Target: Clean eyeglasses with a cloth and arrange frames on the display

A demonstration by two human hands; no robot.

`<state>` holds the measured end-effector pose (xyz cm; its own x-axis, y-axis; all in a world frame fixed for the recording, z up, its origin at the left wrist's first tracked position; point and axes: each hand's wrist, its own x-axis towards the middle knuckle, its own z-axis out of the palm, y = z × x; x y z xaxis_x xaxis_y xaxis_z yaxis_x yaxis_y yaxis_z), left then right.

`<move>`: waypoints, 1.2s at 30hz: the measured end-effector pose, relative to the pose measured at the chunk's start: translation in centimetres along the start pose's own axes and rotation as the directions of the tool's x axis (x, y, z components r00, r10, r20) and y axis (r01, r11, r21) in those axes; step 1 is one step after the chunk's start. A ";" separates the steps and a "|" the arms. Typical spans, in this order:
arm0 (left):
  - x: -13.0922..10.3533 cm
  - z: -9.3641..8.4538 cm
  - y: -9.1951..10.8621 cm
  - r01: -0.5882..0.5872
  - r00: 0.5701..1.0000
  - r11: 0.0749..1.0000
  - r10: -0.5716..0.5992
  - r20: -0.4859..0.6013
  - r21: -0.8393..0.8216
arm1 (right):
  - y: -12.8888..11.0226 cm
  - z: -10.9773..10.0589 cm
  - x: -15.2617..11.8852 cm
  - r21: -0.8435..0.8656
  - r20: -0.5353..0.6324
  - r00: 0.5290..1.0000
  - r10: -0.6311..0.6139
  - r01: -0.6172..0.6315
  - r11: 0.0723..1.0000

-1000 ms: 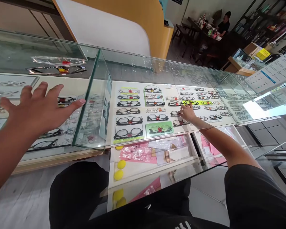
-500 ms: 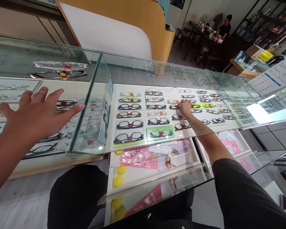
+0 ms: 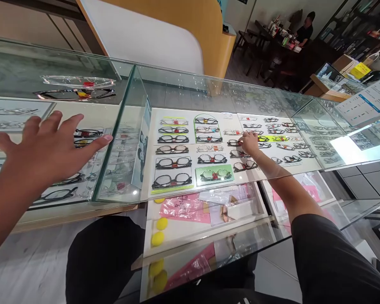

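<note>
Two hands inside glass showcase [image 3: 209, 90]: right hand [image 3: 249, 142] grip pinching dark-rimmed spectacle frame [image 3: 234, 143]; left hand [image 3: 47, 150] splayed flat, fingers spread, left of divider pane [image 3: 120, 139].

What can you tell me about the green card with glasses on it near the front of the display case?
The green card is a small, flat, light-green rectangle lying on the white display tray inside the glass case, in the front row near the tray's edge. One pair of dark-rimmed glasses rests across it, with a small red tag at the bridge. It sits slightly askew, between larger black frames on its left and another pair on its right. Neither hand touches it; the right hand reaches to frames farther back.
</note>
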<state>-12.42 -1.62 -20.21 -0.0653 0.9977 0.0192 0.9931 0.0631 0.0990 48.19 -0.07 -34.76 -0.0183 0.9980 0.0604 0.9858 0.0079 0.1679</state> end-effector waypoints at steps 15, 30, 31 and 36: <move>0.3 0.6 -0.6 -0.024 1.000 1.000 0.024 -0.019 0.018 | -1.5 1.4 4.6 -0.026 0.111 0.994 0.004 -0.002 1.000; 0.3 0.3 -0.5 -0.023 1.000 1.000 0.022 -0.022 -0.014 | -4.8 -3.4 1.5 -0.036 0.122 0.992 0.025 -0.020 0.999; 0.2 0.2 -0.5 -0.030 0.999 0.999 0.029 -0.020 -0.018 | -5.8 -4.1 0.8 -0.030 0.117 0.993 0.022 -0.019 0.999; -0.2 -0.3 -0.3 -0.037 0.999 0.998 0.037 -0.001 -0.043 | -12.7 -7.6 -5.2 0.052 0.253 0.961 -0.115 0.105 0.993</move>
<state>-12.77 -1.80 -19.98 -0.0290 0.9993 0.0241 0.9897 0.0254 0.1406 34.50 -5.87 -29.77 -0.0882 0.9736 -0.2106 0.9858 0.1157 0.1221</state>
